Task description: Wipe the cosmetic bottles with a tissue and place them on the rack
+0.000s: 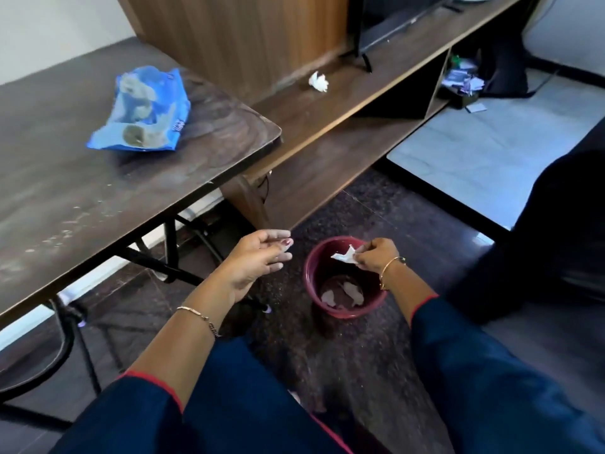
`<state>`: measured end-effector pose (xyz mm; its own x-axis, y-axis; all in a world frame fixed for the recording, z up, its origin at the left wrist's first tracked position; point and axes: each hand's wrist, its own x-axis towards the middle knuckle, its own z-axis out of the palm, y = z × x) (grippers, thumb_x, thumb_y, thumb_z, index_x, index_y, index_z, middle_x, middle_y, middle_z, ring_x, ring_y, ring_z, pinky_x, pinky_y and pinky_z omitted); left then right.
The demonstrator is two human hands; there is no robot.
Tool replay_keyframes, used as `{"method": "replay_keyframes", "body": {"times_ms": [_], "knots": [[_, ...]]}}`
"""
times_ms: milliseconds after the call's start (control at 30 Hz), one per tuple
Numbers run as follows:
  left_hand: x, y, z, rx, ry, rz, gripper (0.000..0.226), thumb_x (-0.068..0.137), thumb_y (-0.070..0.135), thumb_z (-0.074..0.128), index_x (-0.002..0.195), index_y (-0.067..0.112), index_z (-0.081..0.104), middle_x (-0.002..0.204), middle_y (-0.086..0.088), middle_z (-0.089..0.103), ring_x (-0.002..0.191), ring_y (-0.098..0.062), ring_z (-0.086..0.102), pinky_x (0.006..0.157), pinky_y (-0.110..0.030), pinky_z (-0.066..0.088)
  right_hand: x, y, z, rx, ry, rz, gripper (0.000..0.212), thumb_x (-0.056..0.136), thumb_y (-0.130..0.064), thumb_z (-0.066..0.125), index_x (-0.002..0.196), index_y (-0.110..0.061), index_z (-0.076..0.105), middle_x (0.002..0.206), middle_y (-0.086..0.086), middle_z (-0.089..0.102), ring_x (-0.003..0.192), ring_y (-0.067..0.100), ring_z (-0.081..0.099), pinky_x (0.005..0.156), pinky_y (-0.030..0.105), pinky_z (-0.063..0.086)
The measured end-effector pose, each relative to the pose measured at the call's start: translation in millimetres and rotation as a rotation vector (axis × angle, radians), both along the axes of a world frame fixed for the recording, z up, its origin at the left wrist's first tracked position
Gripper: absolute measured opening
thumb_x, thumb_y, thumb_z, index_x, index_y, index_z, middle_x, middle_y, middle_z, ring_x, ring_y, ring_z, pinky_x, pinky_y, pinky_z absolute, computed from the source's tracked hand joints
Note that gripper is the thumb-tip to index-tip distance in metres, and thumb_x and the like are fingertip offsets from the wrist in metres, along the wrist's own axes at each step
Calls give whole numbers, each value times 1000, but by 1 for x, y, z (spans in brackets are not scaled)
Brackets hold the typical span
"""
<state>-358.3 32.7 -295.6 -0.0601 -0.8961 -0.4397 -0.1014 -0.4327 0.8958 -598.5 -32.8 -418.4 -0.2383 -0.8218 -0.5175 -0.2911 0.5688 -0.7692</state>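
Dark blue sleeves (484, 371) edged in red are seen closest to the lens, and two bare forearms are stretched forward from them over a dark speckled floor (370, 348). The right hand (376, 257) is held above the open mouth of a maroon bin (347, 312), and a small white tissue (343, 256) is pinched between its thumb and fingertips, so this hand is closed on the tissue, which hangs just over the bin's rim. A thin gold bangle (391, 268) is worn on that wrist. Several crumpled pale scraps (350, 291) are seen lying at the bottom of the bin.

The left hand (258, 257) is held to the left of the bin, palm turned upward and fingers loosely spread — nothing is held in it. A chain bracelet (199, 317) is worn on its wrist.

A dark wooden table (98, 198) on black metal legs is seen to the left, with a crumpled blue packet (144, 113) lying on its top. Behind it a long low wooden unit (327, 113) is set along the wall — a second crumpled white tissue (318, 81) rests on its surface, well apart from the bin, near the foot of a dark television (386, 24). Loose papers (461, 80) are seen in an open compartment further along the unit.
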Motion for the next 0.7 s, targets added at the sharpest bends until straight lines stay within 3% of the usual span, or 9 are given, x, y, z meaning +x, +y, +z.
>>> {"method": "replay_keyframes", "body": {"times_ms": [100,167,267,333,400,467,567,633,700], "knots": [[11,-7,-20,47,14,35,23,93,15,57,115,16,60,120,-6,64,108,-22,64,85,-26,50,-5,-7,-30,30,138,-15,8,71,-7,61,68,-11,67,84,9,71,82,24,67,79,34,57],[15,-12,-33,73,18,42,23,93,15,56,116,16,60,119,-5,65,107,-21,64,84,-26,50,-4,-8,-34,54,204,-17,10,76,-8,58,76,-11,68,88,6,69,87,22,64,77,26,52],[20,-21,-48,113,32,56,20,93,15,56,113,17,61,118,-5,66,103,-19,65,82,-26,50,-2,-12,-40,76,185,-23,17,78,-3,58,71,-18,63,88,3,65,84,19,62,78,28,52],[20,-27,-54,132,37,68,19,93,15,56,111,17,61,117,-5,66,101,-18,65,80,-25,50,-3,-15,-48,130,43,-55,22,83,3,53,73,-16,59,83,6,66,69,17,63,64,25,55],[19,-34,-60,146,45,61,17,93,15,56,109,18,62,116,-5,67,100,-18,66,79,-24,50,-3,-15,-52,189,-192,-162,24,90,6,43,76,-8,57,72,9,64,49,11,59,42,16,47],[18,-39,-63,153,47,56,17,93,15,56,108,17,62,115,-5,67,98,-17,66,79,-25,50,-6,-13,-57,210,-228,-182,21,92,4,41,86,-2,61,86,9,60,56,13,56,38,14,43],[11,-45,-61,157,47,48,18,93,15,56,109,17,62,114,-5,67,97,-16,66,82,-26,51,-13,-10,-67,169,-84,-34,23,91,-5,49,108,-9,64,98,6,55,80,18,53,64,20,48],[7,-48,-61,155,45,33,17,93,15,56,109,16,62,113,-5,67,98,-16,66,85,-28,50,-16,-7,-77,93,42,31,19,90,-11,51,92,-21,66,99,4,59,87,18,52,76,26,47],[0,-49,-55,149,40,11,18,93,15,57,110,16,62,114,-5,67,99,-17,65,87,-29,49,-17,-7,-73,18,80,-22,18,89,-12,52,86,-22,67,102,5,66,92,19,58,86,29,49]]}}
